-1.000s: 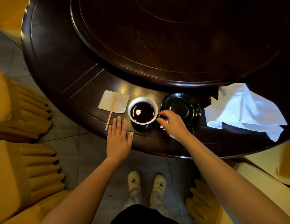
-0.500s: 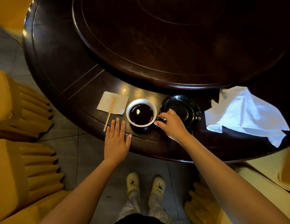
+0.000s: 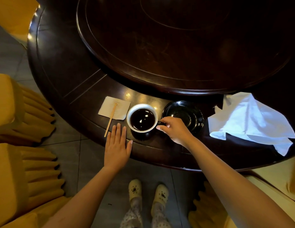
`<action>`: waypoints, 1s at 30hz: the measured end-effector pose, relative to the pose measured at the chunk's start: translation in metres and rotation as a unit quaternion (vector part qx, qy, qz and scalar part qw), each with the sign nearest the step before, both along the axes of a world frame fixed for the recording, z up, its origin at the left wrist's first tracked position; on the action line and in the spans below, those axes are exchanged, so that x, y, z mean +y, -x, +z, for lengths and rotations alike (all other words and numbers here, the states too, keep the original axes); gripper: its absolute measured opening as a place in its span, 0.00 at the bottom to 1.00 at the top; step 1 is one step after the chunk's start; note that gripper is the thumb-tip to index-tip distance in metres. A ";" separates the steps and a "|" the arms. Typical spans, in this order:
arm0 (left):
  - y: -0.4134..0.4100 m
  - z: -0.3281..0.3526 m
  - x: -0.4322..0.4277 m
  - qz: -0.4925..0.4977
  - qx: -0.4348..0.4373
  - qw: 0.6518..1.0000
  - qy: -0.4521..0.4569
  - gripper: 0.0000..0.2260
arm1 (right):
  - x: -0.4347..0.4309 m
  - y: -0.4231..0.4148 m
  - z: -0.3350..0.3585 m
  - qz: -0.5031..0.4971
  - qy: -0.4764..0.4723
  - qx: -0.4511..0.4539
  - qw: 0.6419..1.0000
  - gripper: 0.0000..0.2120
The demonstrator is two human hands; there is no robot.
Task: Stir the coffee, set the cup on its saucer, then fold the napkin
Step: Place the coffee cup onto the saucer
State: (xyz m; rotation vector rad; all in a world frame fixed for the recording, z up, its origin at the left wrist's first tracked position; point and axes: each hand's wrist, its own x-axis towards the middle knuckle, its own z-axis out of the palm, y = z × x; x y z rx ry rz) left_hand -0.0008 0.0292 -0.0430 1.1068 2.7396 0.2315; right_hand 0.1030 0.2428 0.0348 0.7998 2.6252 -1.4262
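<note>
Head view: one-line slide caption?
Right hand grips the coffee cup handle beside the empty saucer; left hand lies flat.

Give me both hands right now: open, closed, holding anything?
Left hand: open, flat on the table edge, holding nothing.
Right hand: fingers closed on the handle of the cup.

your cup (image 3: 142, 118) stands upright on the surface (image 3: 64, 76), white inside, dark outside, full of dark coffee, its handle turned right. the black glossy saucer (image 3: 183, 115) sits just right of it, bare. your thin wooden stirrer (image 3: 110, 120) lies slanted left of the cup, its far end on a small square paper (image 3: 114, 107). the white cloth napkin (image 3: 249, 120) lies rumpled, unfolded, right of the saucer.
</note>
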 end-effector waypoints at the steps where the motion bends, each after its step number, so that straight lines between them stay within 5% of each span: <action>1: 0.000 0.000 0.000 -0.001 0.000 1.000 -0.002 0.29 | 0.001 0.000 -0.001 0.003 0.005 0.006 1.000 0.09; 13: -0.001 0.008 0.005 0.025 -0.032 0.998 -0.044 0.30 | 0.055 -0.035 0.018 -0.019 0.115 0.064 0.991 0.04; 19: -0.025 0.038 0.067 0.095 -0.083 0.982 -0.142 0.15 | 0.089 -0.063 0.021 -0.059 0.116 0.076 0.989 0.04; 24: -0.052 0.059 0.126 0.182 -0.351 0.888 -0.236 0.09 | 0.105 -0.079 0.015 -0.070 0.115 0.069 0.988 0.03; 27: -0.057 0.058 0.139 0.241 -0.410 0.843 -0.250 0.05 | 0.110 -0.088 0.009 -0.067 0.117 0.057 0.989 0.05; 30: -0.053 0.055 0.141 0.253 -0.419 0.838 -0.243 0.07 | 0.113 -0.093 0.003 -0.060 0.121 0.045 0.990 0.06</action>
